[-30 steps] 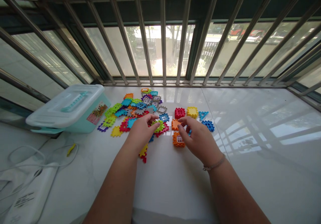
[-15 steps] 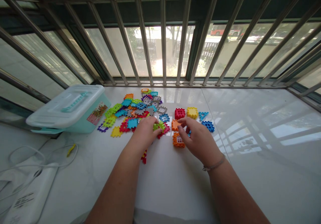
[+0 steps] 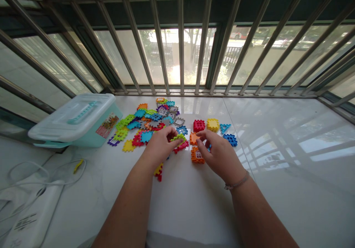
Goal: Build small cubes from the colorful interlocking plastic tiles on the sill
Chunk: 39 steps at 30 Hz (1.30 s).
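Note:
A heap of colourful interlocking plastic tiles [image 3: 151,124] lies on the white marble sill [image 3: 263,159]. My left hand [image 3: 159,146] pinches a lime green tile [image 3: 179,137] just above the heap's right edge, over a red tile [image 3: 181,146]. My right hand [image 3: 219,153] grips an orange tile [image 3: 193,138] between thumb and forefinger, held above a built orange cube [image 3: 196,154]. A red cube [image 3: 199,125], a yellow cube [image 3: 212,124], a blue triangle [image 3: 224,127] and a blue square tile [image 3: 230,139] lie just beyond my right hand.
A pale teal storage box with a white lid [image 3: 76,120] stands at the left. White cables and a power strip [image 3: 31,213] lie at the lower left. Metal window bars [image 3: 180,44] run along the sill's far edge.
My left hand closed on the lime green tile and lifted it slightly off the heap. My right hand stayed put with the orange tile.

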Motion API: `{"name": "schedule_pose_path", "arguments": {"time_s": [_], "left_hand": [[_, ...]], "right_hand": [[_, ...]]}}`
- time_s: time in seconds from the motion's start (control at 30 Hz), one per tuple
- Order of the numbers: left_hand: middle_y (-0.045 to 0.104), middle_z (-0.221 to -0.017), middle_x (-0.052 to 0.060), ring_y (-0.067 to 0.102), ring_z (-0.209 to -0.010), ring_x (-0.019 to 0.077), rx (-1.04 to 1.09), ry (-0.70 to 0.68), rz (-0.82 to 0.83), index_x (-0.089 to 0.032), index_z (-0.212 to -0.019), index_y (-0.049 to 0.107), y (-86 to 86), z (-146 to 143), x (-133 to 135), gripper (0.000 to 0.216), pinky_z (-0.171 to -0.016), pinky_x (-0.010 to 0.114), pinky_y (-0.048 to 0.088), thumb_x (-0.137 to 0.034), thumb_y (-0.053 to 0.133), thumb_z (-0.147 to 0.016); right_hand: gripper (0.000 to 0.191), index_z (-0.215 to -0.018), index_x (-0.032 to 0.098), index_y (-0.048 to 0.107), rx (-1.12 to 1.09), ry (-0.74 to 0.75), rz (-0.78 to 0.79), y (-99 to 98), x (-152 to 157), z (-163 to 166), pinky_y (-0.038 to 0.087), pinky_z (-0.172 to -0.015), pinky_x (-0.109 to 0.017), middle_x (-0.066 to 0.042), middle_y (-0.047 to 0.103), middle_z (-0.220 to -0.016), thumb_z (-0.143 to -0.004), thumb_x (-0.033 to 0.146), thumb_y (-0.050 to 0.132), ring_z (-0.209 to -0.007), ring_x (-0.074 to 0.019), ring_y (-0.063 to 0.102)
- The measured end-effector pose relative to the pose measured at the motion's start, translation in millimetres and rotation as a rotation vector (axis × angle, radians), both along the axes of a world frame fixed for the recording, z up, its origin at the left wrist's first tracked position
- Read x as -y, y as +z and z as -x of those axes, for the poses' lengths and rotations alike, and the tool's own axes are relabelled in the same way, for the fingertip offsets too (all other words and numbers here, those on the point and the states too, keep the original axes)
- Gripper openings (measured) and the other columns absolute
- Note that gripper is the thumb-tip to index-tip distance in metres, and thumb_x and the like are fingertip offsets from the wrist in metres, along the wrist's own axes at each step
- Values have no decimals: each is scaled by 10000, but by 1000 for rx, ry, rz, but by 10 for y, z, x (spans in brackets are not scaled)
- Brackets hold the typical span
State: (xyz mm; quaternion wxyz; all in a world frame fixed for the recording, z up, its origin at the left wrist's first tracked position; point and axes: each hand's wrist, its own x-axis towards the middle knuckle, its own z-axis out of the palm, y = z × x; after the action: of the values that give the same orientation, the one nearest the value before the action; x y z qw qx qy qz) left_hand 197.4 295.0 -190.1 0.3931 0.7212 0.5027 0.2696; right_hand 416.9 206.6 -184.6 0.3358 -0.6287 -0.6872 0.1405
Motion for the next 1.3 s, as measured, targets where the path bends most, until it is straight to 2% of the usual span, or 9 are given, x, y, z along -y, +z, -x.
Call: {"name": "schedule_pose_path", "arguments": {"time_s": [0.17,0.3,0.47,0.73,0.83,0.9,1.03,1.17,1.3], "left_hand": [[638,-815,-40,582,-720,136,412,23,197,-213,-901,623,65,-47,56,431,-661,266,447,-455,947,-753],[675,-885,-19,643,-786,136,655,-31,327,-204,-930,625,132,-74,128,478,-724,265,525,-442,989,-733],[682,-854,-20,628,-722,118,643,-70,390,-197,-928,639,165,-87,169,485,-648,240,512,-402,1017,-705],[682,-869,-13,665,-788,144,637,-36,340,-194,-907,630,168,-105,159,498,-721,265,550,-416,1017,-686],[687,-931,11,668,-848,163,608,-55,275,-199,-891,622,192,-113,180,454,-744,277,554,-420,981,-723],[704,-1077,55,688,-990,197,600,-85,175,-201,-851,609,203,-105,185,368,-808,295,569,-365,929,-772],[685,-1350,101,661,-1287,267,512,-84,-39,-202,-805,597,189,-65,160,190,-1007,359,555,-184,787,-814],[731,-1337,94,680,-1294,272,425,-52,-86,-207,-841,642,117,-66,128,117,-1054,387,529,-108,684,-794],[781,-1207,80,730,-1159,259,432,-45,-17,-205,-865,694,73,-92,130,159,-930,354,569,-103,632,-760]], "right_hand": [[240,-1247,224,690,-70,-2,31,13,0,14,485,-745,-320,-42,784,-1014,-1063,352,604,-780,-183,696],[301,-1277,226,708,-183,13,97,40,17,15,448,-665,-308,15,702,-782,-1051,401,613,-654,-165,627],[315,-1294,238,709,-471,49,222,94,47,27,408,-574,-277,68,593,-640,-1018,350,610,-564,-143,536],[435,-1202,224,666,-854,116,347,109,35,77,518,-607,-279,17,728,-680,-994,605,702,-621,-171,677],[487,-1179,229,658,-855,105,355,77,14,75,539,-611,-287,-5,764,-723,-956,653,749,-631,-175,696],[468,-1160,227,654,-844,62,321,56,-3,61,562,-633,-295,-27,792,-780,-954,637,749,-647,-171,702],[305,-1132,222,672,-812,-40,174,55,-29,14,571,-669,-290,-52,813,-927,-947,460,718,-729,-161,701],[230,-1100,222,708,-782,-45,167,91,-24,-3,560,-662,-283,-33,774,-932,-918,343,637,-760,-162,688],[280,-1091,224,708,-747,-10,159,68,-17,15,567,-684,-297,-34,740,-943,-989,474,634,-778,-168,674]]}}
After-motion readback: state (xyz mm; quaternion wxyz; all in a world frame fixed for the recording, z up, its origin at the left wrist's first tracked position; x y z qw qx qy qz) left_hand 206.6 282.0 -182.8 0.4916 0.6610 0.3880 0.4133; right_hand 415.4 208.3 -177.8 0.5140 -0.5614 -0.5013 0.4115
